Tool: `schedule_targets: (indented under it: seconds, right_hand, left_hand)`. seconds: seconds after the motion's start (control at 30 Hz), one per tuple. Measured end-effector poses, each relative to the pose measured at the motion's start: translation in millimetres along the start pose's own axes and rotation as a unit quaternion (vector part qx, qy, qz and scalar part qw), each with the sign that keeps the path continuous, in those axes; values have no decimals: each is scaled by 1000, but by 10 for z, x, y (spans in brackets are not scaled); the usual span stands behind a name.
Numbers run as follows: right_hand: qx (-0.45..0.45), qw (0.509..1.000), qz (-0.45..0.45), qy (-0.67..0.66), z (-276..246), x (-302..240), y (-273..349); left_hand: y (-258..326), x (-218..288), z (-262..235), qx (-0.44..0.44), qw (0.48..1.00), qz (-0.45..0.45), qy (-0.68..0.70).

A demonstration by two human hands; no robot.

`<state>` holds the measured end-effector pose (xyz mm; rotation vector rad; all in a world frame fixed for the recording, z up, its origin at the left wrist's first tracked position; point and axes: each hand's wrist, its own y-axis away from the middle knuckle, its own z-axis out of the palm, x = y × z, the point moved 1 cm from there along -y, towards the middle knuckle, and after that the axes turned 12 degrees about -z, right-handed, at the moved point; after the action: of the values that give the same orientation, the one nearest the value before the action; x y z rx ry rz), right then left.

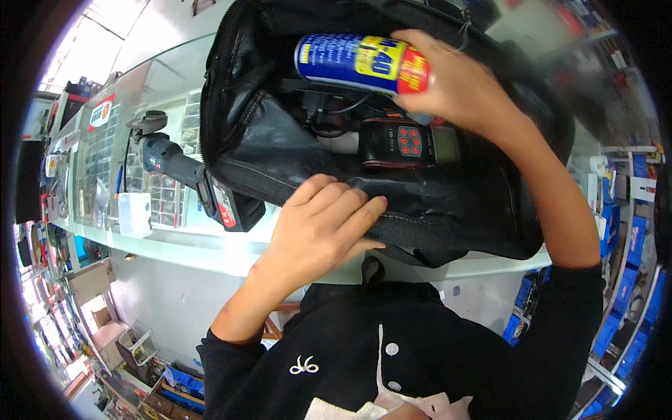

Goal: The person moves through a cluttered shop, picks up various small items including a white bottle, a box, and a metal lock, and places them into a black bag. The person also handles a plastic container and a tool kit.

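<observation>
A blue and yellow spray can point(339, 59) with a red band lies sideways above an open black tool bag point(280, 143). My right hand point(465, 87) is closed around its red end. Fingers of my left hand point(322, 227) are wrapped over the bag's near zipped edge, the thumb below it. Inside the bag rests a black handheld meter point(395, 143) with red buttons and a small grey screen. Dark cables point(336, 115) lie beside the meter, partly covered by the can.
The bag stands on a glass display counter point(168, 241), close to its front edge. Left of the bag lies a cordless angle grinder point(182, 168) with its battery touching the bag's side. A clear plastic box point(134, 213) sits farther left. Shelves with blue bins point(633, 241) line the right.
</observation>
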<state>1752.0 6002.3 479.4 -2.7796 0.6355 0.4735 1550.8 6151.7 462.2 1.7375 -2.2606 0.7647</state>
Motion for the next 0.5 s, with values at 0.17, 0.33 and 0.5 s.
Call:
schedule_targets:
  seconds: [0.17, 0.33, 0.5]
  right_hand:
    - [-49, 991, 121, 12, -1170, -503, 976]
    - [139, 947, 291, -4, -2136, -849, 1902]
    - [59, 868, 438, 227, -2170, -669, 2598]
  left_hand:
    - [-13, -164, -164, 38, 997, -29, -61]
    - [-71, -238, -219, 40, 994, -24, -95]
    - [-113, -192, -297, -95, 991, -82, -35]
